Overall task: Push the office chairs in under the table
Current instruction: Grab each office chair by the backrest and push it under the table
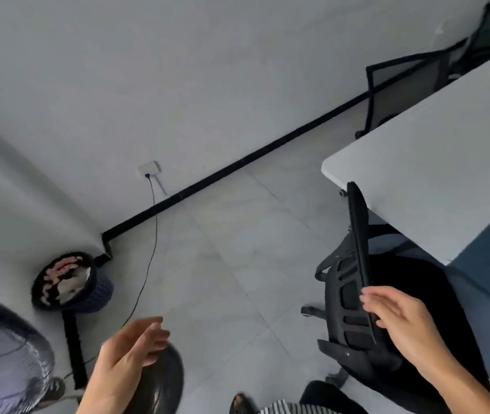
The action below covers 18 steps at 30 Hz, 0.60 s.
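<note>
The desk (434,174) runs off the right edge, and its top hides part of the near office chair's (357,294) seat and base. A second chair (405,88) past the desk's far corner is blurred, its lower half behind the desk. Both hands (136,345) are motion-smeared, the right hand (402,315) covering the near chair's back edge; whether it touches is unclear. The basket's (70,282) contents are too blurred to identify. A fan-like object (5,354) is cut off at bottom left.
</note>
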Each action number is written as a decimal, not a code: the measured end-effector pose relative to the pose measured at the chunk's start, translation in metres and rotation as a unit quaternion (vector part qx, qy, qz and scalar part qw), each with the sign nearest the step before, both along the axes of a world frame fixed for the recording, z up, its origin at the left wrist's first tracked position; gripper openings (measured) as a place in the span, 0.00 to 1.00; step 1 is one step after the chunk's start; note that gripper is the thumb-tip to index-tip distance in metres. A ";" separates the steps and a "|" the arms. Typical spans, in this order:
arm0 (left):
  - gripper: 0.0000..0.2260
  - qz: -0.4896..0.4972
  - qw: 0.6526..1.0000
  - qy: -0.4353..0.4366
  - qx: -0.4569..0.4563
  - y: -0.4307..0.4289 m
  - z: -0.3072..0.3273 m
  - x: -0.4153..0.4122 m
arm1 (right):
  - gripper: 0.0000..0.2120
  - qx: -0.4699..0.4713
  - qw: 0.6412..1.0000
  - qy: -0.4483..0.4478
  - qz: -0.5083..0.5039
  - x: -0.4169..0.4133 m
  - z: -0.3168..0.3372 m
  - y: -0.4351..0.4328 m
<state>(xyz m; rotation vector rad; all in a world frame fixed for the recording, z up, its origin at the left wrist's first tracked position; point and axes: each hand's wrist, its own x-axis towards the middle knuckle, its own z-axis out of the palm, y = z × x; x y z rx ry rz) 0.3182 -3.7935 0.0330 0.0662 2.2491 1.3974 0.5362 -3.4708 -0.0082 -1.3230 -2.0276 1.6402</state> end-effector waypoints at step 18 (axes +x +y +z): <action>0.04 -0.426 0.903 0.028 -0.057 0.279 -0.012 -0.125 | 0.29 0.089 0.959 -0.259 -0.069 -0.097 -0.074 0.057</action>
